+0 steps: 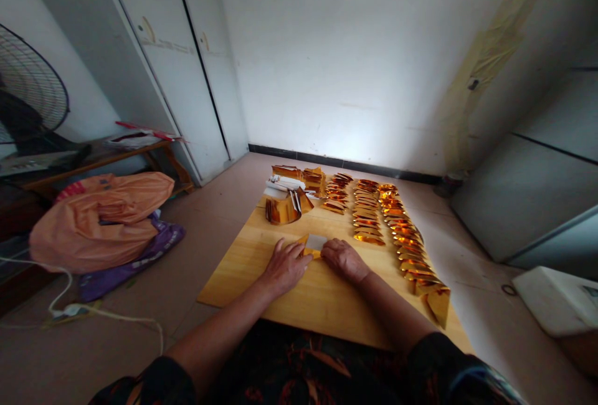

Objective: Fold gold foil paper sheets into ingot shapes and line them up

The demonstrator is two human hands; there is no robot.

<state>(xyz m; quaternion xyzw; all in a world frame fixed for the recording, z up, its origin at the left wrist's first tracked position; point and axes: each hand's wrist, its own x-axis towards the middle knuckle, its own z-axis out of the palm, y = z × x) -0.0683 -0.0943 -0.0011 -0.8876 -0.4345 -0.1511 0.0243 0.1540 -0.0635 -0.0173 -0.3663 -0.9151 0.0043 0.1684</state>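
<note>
A sheet of gold foil paper with its pale grey back facing up lies on the wooden board, partly folded at its edges. My left hand is on its left side, thumb and fingers closing on the folded gold edge. On the right side my right hand grips the sheet with curled fingers; their tips are partly hidden. Beyond my hands stands a curved stack of gold foil sheets. Folded gold foil pieces run in overlapping rows, with a longer row along the board's right side.
The wooden board is low, over a tiled floor. White papers and more gold stacks lie at its far end. Orange and purple bags, a cable and a fan are left; a white box is right.
</note>
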